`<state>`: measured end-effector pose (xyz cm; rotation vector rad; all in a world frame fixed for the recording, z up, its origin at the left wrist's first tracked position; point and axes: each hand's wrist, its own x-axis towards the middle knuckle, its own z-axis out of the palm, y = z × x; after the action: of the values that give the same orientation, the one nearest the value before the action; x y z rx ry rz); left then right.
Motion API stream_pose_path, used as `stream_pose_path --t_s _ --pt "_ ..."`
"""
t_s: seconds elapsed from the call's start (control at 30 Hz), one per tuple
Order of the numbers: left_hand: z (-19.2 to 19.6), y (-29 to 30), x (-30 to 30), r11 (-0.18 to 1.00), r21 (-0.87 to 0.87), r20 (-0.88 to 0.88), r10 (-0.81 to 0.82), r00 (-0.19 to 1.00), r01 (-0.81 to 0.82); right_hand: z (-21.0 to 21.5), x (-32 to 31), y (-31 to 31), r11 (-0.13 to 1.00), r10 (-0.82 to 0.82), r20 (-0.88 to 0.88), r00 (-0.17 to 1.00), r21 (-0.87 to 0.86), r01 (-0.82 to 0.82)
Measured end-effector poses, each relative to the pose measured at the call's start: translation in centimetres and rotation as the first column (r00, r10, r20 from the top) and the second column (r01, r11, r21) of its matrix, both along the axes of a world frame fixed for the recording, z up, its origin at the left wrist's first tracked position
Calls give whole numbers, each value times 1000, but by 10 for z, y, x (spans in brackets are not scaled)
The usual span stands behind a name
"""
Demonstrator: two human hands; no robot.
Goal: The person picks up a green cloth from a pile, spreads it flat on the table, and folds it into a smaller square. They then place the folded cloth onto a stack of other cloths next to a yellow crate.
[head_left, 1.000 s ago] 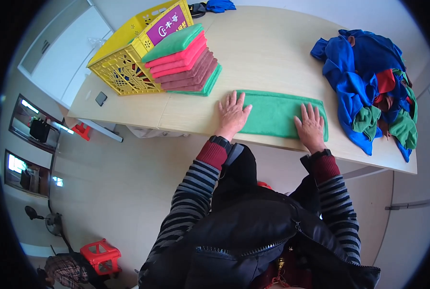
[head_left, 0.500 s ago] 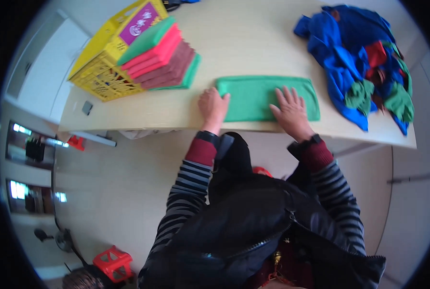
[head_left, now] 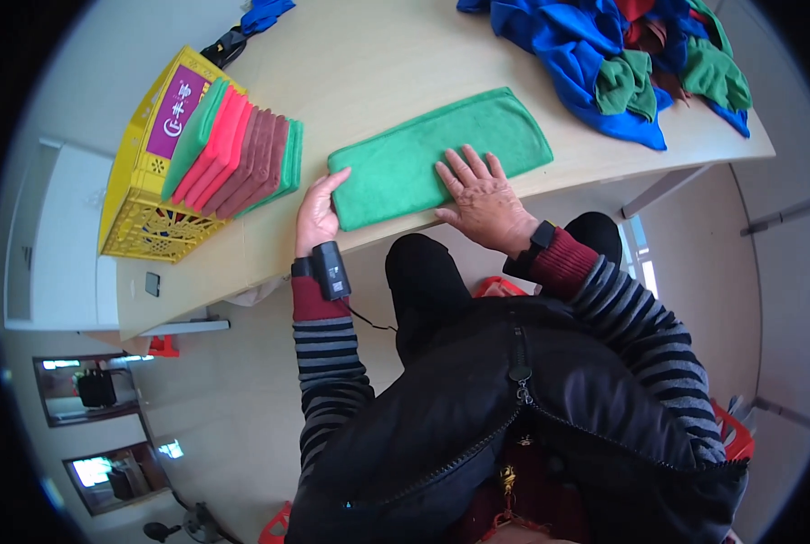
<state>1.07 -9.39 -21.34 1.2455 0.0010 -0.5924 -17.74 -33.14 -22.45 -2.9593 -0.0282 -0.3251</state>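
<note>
From the head camera, a pale wooden desk (head_left: 378,63) fills the upper part of the view, its near edge running just in front of the person and bending with the lens. A green cloth (head_left: 423,154), folded into a long strip, lies along that near edge, slightly slanted — its right end further from the edge than its left. The right hand (head_left: 482,195) rests flat on the cloth's near half with fingers spread and released, gripping nothing. The left hand (head_left: 317,210) sits at the cloth's left end, fingers straight and together, its fingertips touching the short end of the cloth; it is not clenched either. Toward the desk's left end a yellow plastic crate (head_left: 142,199) lies near the corner, and a stack of folded cloths (head_left: 237,150) in green, red and dark red leans against it, just left of the green cloth but apart from it. At the far right corner a loose heap of blue, green and red cloths (head_left: 640,63) lies in a tangle, well apart from the hands. A bit of blue fabric (head_left: 264,14) shows at the far edge, beyond the crate. Below the desk the floor (head_left: 196,426) is pale and smooth — a red stool (head_left: 736,431) shows at the person's right, and reflections of windows lie on the floor at lower left.
</note>
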Motion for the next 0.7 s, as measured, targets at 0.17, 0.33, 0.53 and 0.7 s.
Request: stream_pose_path --t_s 0.17,0.33,0.53,0.7 --pt "29 -3 -8 997 -67 -43 23 999 -26 -5 1 10 999 35 36 999 -17 -34" --pt "55 -29 -14 989 -148 24 25 999 -21 -3 3 21 996 78 41 996 -44 -76" --pt "73 -103 -8 991 -18 299 -122 946 133 2 -10 20 994 111 38 993 -25 -110" --pt "60 -180 -17 942 284 392 -284 875 178 1 -27 15 990 139 70 988 6 -140"
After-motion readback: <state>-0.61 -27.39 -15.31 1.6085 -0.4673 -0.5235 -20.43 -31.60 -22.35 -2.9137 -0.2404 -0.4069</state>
